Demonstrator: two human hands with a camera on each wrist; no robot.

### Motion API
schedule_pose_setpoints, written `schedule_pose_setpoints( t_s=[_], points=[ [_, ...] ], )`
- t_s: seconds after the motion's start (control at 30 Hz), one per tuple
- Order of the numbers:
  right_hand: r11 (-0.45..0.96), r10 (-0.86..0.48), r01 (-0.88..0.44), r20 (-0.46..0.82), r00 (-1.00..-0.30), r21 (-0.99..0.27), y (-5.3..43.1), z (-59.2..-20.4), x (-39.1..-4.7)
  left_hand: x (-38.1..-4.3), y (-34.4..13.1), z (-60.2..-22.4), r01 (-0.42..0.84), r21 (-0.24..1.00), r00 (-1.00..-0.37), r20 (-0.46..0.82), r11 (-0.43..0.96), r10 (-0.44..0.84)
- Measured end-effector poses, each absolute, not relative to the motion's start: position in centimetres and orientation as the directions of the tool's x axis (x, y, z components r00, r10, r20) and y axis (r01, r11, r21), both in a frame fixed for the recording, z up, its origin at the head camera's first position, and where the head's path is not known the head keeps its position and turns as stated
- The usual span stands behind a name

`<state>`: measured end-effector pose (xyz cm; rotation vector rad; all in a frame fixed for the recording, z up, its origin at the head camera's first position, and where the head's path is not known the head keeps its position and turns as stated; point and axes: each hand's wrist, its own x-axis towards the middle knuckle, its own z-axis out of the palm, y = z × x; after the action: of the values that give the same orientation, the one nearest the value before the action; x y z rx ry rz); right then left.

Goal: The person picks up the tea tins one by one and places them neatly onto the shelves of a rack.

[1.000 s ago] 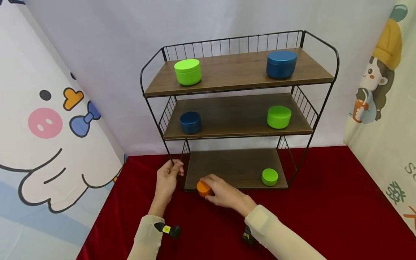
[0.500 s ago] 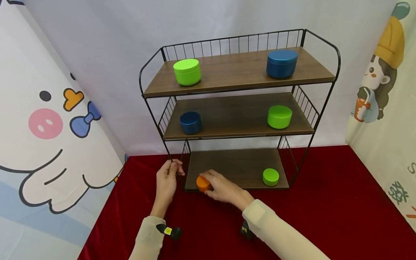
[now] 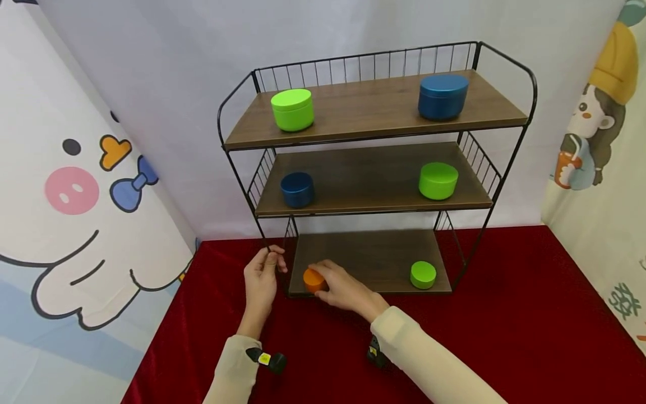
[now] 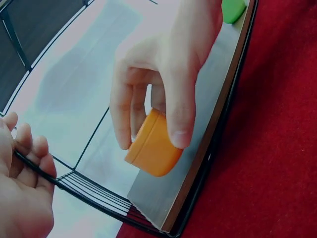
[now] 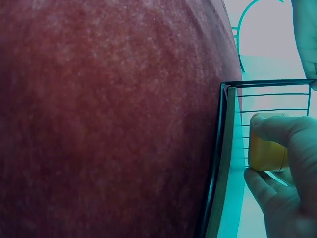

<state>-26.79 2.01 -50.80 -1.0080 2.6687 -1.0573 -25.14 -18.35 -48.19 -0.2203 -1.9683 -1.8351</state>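
Note:
My right hand (image 3: 345,285) grips a small round orange tin (image 3: 313,280) between thumb and fingers, close over the front left of the bottom shelf (image 3: 370,252). In the left wrist view the orange tin (image 4: 156,148) shows a lid seam, with the thumb on one side and fingertips on the other. The right wrist view has the same tin (image 5: 265,148) beside the shelf's front edge. My left hand (image 3: 261,275) holds the black wire frame at the rack's left front post; its fingers (image 4: 39,146) curl round the bar in the left wrist view.
A green tin (image 3: 423,275) sits at the bottom shelf's right. The middle shelf bears a blue tin (image 3: 297,189) and a green tin (image 3: 438,181); above them stand another green tin (image 3: 292,110) and blue tin (image 3: 443,97). Red cloth (image 3: 510,336) covers the table.
My right hand has carried the orange tin slightly up and back, from the bottom shelf's front edge to over the board. My left hand keeps its hold on the frame.

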Motion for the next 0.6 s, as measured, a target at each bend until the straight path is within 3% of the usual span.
schedule_pose_setpoints(
  t_s=[0.6],
  points=[
    [0.548,-0.569,-0.493,0.131,-0.812,-0.675,1.03,-51.89,-27.67,-25.11,-18.95,-47.71,0.34,0.94,-0.933,0.341,0.024,-0.111]
  ],
)
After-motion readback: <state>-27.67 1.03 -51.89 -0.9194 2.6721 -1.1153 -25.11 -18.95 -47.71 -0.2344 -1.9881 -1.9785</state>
